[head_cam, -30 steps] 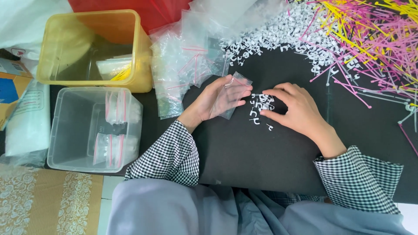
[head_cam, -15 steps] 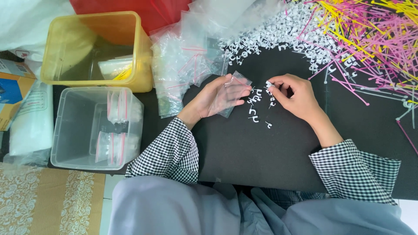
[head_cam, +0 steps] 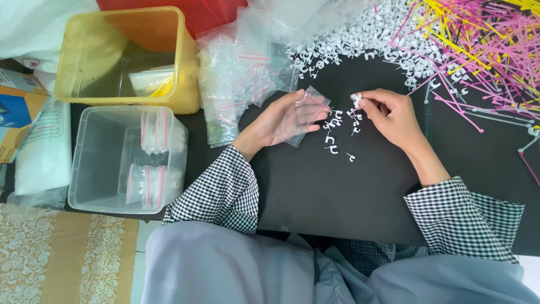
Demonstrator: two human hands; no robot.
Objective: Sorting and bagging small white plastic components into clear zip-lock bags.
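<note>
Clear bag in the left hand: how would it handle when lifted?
The bag is probably floppy: thin clear film, creased under the left hand. Likely very light, looking empty. Possibly slippery, as it is glossy.

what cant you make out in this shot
Head view, the only one:
- How many white clips the right hand pinches: its fingers cover them, and they are too small.
- Whether the small clear bag held by the left hand has anything in it: the hand covers most of it.
- The yellow bin floor: glare and tinted walls blur it.
- The pile of pink and yellow sticks: cut off by the top and right edges.
</note>
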